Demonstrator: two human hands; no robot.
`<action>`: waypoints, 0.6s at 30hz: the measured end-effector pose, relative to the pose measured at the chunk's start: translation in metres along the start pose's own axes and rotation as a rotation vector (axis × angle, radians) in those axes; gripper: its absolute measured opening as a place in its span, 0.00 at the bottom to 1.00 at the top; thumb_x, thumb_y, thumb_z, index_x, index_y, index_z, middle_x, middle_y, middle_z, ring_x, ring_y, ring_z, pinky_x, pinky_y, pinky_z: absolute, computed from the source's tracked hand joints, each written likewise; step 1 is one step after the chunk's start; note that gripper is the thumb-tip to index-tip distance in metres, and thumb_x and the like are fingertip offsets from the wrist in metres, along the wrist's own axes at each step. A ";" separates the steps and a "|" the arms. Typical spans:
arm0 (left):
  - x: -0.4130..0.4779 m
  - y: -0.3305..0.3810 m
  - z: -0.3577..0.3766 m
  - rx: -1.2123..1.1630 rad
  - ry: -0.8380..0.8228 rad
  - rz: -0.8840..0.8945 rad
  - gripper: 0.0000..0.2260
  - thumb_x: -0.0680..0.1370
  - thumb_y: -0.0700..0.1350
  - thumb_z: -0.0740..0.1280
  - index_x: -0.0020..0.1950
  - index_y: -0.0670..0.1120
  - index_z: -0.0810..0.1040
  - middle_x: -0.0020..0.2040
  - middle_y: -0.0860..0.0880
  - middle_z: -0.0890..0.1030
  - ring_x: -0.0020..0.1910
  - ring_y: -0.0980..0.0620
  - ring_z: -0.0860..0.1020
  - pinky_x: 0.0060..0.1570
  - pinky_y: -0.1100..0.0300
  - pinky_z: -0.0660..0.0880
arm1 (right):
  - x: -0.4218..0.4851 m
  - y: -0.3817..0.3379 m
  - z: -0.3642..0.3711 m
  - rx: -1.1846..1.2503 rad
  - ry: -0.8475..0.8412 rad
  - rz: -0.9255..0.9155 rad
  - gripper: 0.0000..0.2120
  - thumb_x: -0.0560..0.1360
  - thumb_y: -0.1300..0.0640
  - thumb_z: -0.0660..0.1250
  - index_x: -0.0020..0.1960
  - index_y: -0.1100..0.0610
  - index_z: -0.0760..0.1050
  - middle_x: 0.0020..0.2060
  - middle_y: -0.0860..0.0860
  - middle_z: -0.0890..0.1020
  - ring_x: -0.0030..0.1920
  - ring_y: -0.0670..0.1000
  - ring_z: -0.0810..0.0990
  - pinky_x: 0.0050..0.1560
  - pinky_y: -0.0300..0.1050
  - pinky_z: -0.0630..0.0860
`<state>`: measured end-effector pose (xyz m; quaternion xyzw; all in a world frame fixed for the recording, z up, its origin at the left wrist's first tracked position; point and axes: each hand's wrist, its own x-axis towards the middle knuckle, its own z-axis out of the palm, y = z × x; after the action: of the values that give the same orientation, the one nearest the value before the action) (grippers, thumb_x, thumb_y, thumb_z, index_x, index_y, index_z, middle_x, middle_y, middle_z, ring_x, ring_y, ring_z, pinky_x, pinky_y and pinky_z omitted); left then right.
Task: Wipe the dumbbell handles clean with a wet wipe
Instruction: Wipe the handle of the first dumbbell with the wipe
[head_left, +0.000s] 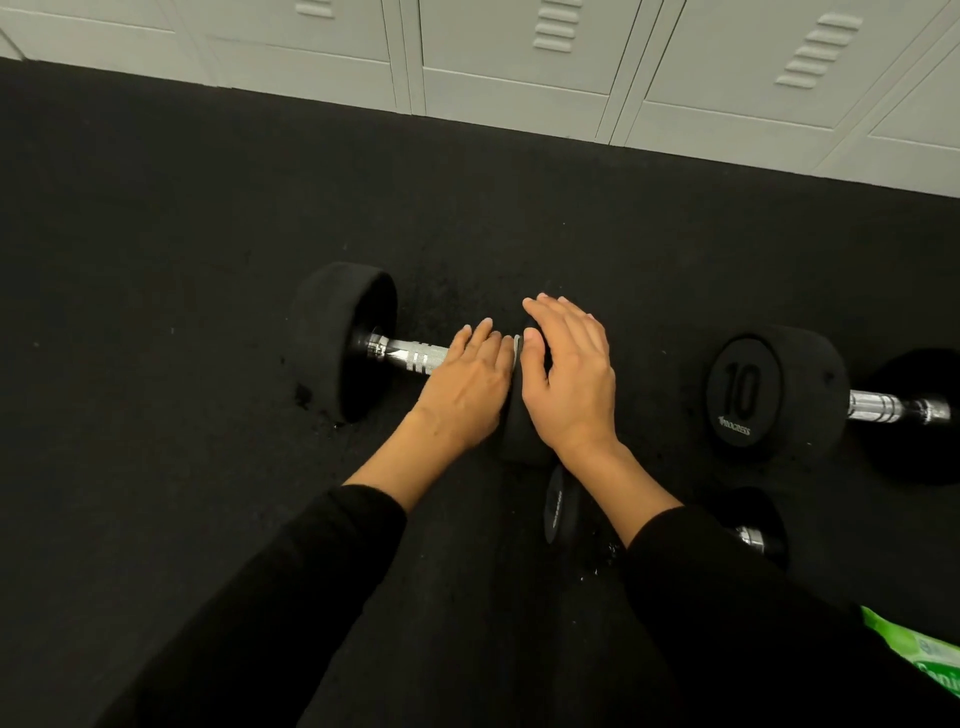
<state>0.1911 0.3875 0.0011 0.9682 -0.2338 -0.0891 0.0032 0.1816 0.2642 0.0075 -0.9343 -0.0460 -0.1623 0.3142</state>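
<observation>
**Both hands on near dumbbell, wipe at the handle**

I'm seeing the dumbbell (340, 338) lying across the black rubber floor (156, 260), its chrome handle (410, 356) bare on the left half. The left hand (467, 384) lies over the handle's right half, fingers pointing away. I can't tell whether the thumb wraps under. A sliver of white wet wipe (516, 347) shows at that hand's right edge, between the two hands. The right hand (571, 374) rests on top of the dumbbell's right head, fingers spread and relaxed, thumb down the inner face. The hands are just beside each other.

To the right lies a second dumbbell marked 10 (748, 395). A third dumbbell (563, 506) is partly hidden behind the right forearm. A green wipes pack (930, 654) is at the lower right. Grey lockers (519, 62) run along the far edge.
</observation>
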 end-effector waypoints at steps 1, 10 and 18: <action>-0.004 0.003 0.003 -0.022 0.014 -0.017 0.29 0.80 0.42 0.55 0.78 0.38 0.46 0.78 0.39 0.52 0.78 0.42 0.45 0.75 0.49 0.44 | 0.001 0.000 0.000 -0.002 -0.001 0.001 0.21 0.79 0.50 0.52 0.66 0.56 0.73 0.64 0.52 0.77 0.69 0.50 0.69 0.72 0.48 0.59; -0.038 -0.007 0.011 0.038 0.065 0.052 0.34 0.80 0.39 0.58 0.78 0.43 0.38 0.79 0.45 0.41 0.77 0.49 0.39 0.71 0.51 0.32 | 0.000 0.001 0.000 -0.026 -0.008 -0.005 0.20 0.80 0.51 0.52 0.66 0.55 0.73 0.64 0.51 0.76 0.69 0.49 0.69 0.72 0.46 0.58; 0.004 -0.016 0.001 -0.159 0.070 -0.040 0.25 0.81 0.41 0.59 0.77 0.45 0.56 0.78 0.45 0.58 0.78 0.49 0.52 0.75 0.48 0.45 | 0.004 0.001 0.000 -0.025 -0.029 0.004 0.21 0.79 0.50 0.51 0.67 0.55 0.72 0.65 0.51 0.76 0.70 0.49 0.68 0.72 0.48 0.59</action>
<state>0.2021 0.3996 -0.0011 0.9719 -0.2062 -0.0736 0.0863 0.1858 0.2628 0.0082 -0.9405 -0.0464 -0.1487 0.3020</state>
